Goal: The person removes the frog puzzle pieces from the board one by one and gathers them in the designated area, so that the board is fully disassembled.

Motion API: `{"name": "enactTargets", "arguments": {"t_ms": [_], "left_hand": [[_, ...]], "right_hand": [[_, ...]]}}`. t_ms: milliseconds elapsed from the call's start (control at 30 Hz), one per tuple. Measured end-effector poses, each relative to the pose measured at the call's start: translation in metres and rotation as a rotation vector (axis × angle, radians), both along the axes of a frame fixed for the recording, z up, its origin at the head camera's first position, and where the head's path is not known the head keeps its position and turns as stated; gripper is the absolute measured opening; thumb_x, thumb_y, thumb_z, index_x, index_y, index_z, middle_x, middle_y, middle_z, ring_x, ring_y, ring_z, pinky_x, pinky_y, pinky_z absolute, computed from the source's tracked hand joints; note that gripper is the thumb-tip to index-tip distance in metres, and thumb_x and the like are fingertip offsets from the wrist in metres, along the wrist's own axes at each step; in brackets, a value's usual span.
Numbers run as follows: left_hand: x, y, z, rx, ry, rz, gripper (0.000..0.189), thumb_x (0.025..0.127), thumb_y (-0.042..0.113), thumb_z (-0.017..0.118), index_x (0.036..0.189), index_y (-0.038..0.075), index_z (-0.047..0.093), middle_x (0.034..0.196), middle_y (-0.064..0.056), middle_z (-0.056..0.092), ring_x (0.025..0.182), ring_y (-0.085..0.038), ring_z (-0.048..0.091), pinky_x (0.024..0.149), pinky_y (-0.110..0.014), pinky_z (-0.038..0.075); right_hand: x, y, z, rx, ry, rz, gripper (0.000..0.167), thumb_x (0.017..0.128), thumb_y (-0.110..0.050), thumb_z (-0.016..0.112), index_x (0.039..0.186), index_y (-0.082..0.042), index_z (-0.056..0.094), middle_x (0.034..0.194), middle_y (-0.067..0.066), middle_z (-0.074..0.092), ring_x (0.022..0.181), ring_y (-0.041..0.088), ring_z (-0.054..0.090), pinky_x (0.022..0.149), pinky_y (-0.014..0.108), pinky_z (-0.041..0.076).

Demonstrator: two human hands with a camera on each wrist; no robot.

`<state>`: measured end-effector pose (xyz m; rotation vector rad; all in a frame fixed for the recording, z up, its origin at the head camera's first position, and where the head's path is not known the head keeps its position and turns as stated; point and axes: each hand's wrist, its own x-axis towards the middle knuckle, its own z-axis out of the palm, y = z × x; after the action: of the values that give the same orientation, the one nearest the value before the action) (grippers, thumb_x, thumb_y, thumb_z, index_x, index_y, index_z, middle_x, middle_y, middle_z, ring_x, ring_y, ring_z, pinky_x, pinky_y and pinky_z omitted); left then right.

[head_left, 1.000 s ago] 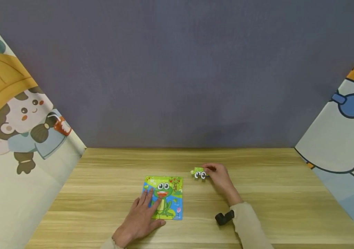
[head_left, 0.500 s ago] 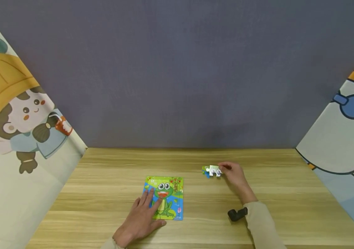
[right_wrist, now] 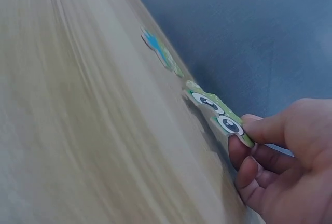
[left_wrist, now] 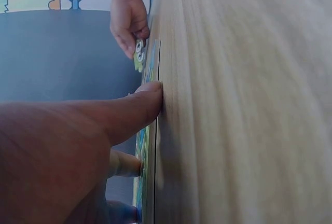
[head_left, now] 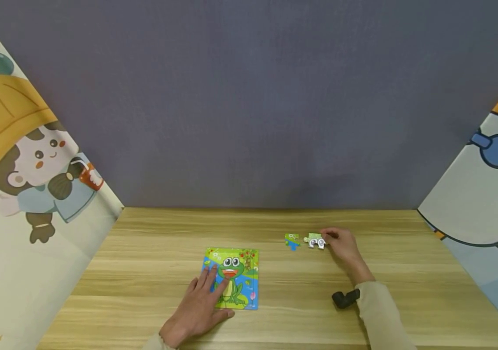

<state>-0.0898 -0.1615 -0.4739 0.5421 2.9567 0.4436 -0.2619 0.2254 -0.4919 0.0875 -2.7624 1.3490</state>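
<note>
A square frog puzzle board (head_left: 249, 287) lies on the wooden table. My left hand (head_left: 198, 304) rests on its left part with fingers spread, and the thumb touches the table by the near edge in the left wrist view. My right hand (head_left: 342, 248) pinches a puzzle piece (right_wrist: 212, 107) with two printed frog eyes between thumb and fingers. That piece is slightly tilted and casts a shadow on the tabletop. Left of it, a second puzzle piece (head_left: 292, 241), green and blue, lies flat on the table, apart from the held one.
The wooden tabletop (head_left: 152, 243) ends at a dark grey back panel (head_left: 249, 107). Cartoon-printed side panels (head_left: 56, 204) flank it. A black wrist camera (head_left: 345, 299) sits at my right sleeve (head_left: 380, 311).
My right hand has moved right with the eye piece. The green and blue piece, first out of sight, now lies uncovered on the table. The left hand has stayed in place.
</note>
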Motion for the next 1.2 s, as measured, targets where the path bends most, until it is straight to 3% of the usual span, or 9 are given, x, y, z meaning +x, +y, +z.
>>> {"name": "enactTargets", "arguments": {"t_ms": [400, 600, 833, 1200], "left_hand": [[0.0003, 0.0001, 0.0006, -0.004, 0.003, -0.002, 0.079, 0.091, 0.057, 0.062, 0.151, 0.009, 0.043, 0.161, -0.032, 0.025, 0.149, -0.052, 0.026, 0.113, -0.071, 0.032], [0.0, 0.0001, -0.0001, -0.007, 0.016, -0.007, 0.079, 0.091, 0.057, 0.063, 0.15, 0.008, 0.044, 0.16, -0.033, 0.026, 0.148, -0.053, 0.027, 0.112, -0.07, 0.033], [-0.0002, -0.0008, -0.0016, -0.014, 0.03, -0.012, 0.079, 0.091, 0.057, 0.063, 0.15, 0.008, 0.044, 0.16, -0.033, 0.026, 0.148, -0.053, 0.028, 0.111, -0.07, 0.035], [-0.0004, -0.0005, -0.0013, -0.017, 0.031, -0.008, 0.079, 0.091, 0.057, 0.063, 0.15, 0.009, 0.044, 0.16, -0.032, 0.026, 0.148, -0.052, 0.028, 0.112, -0.07, 0.035]], "right_hand": [[-0.0039, 0.0014, 0.0003, 0.064, 0.034, 0.036, 0.02, 0.097, -0.003, 0.06, 0.11, 0.007, 0.072, 0.112, 0.027, 0.072, 0.101, 0.032, 0.067, 0.079, 0.025, 0.05], [-0.0051, 0.0001, -0.001, 0.1, 0.069, 0.056, 0.021, 0.097, -0.003, 0.059, 0.11, 0.006, 0.072, 0.111, 0.026, 0.073, 0.101, 0.034, 0.068, 0.079, 0.027, 0.053], [-0.0047, -0.0003, -0.0005, 0.123, 0.072, 0.065, 0.022, 0.098, -0.003, 0.057, 0.111, 0.006, 0.072, 0.113, 0.027, 0.072, 0.105, 0.038, 0.067, 0.087, 0.041, 0.054], [-0.0067, 0.003, -0.003, 0.141, 0.076, 0.069, 0.022, 0.099, -0.004, 0.056, 0.111, 0.006, 0.072, 0.113, 0.026, 0.072, 0.104, 0.038, 0.068, 0.087, 0.047, 0.056]]}}
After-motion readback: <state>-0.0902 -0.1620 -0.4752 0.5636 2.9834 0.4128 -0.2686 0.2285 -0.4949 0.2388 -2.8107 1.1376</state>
